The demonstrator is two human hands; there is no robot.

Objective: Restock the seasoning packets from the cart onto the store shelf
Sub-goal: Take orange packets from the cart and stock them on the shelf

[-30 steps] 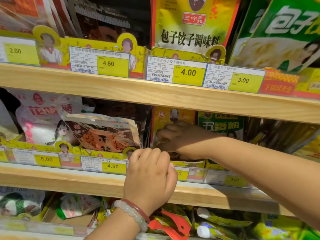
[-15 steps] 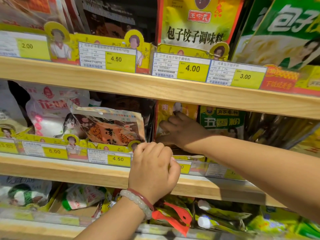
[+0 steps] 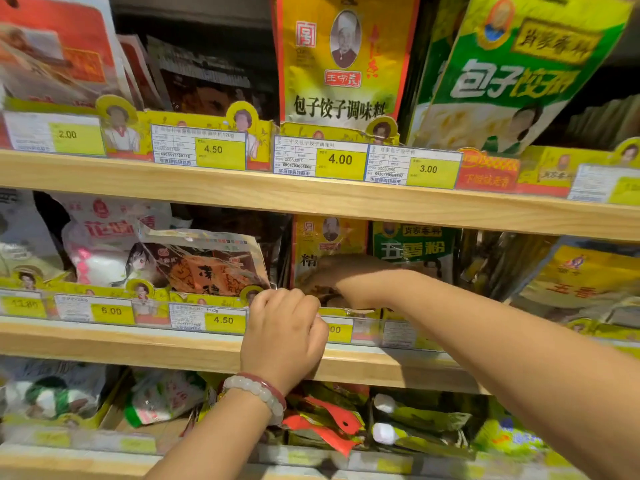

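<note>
middle shelf [image 3: 207, 355] is the landmark. left hand [image 3: 282, 336] sits at its front edge, fingers curled over the price-tag rail [image 3: 207, 318] just right of the 4.50 tag [image 3: 223, 319]; looks like it grips the rail or the cardboard lip behind it, probably to steady or hold the lip down so packets can slide in, but what's under the fingers is hidden. beaded bracelet [image 3: 256, 393] on that wrist. right hand [image 3: 332, 280] reaches across from the right, inside the middle shelf, against the yellow seasoning packets [image 3: 329, 237] standing there. it is motion-blurred, so cannot tell if its fingers are pinching a packet or pressing flat on the stack; judged as pushing packets back or seating one in the row. green five-spice packets [image 3: 414, 244] stand just right of the yellow ones on the same shelf. left of the left hand, a brown clear-wrapped packet [image 3: 207, 265] leans tilted against a white-pink bag [image 3: 104, 244]. shelf above the middle one holds a tall yellow packet [image 3: 341, 60] over the 4.00 tag [image 3: 340, 160]. cart not in view. step in hand: tidying or seating stock in the yellow slot. risk: front packets tipping over the lip.
</note>
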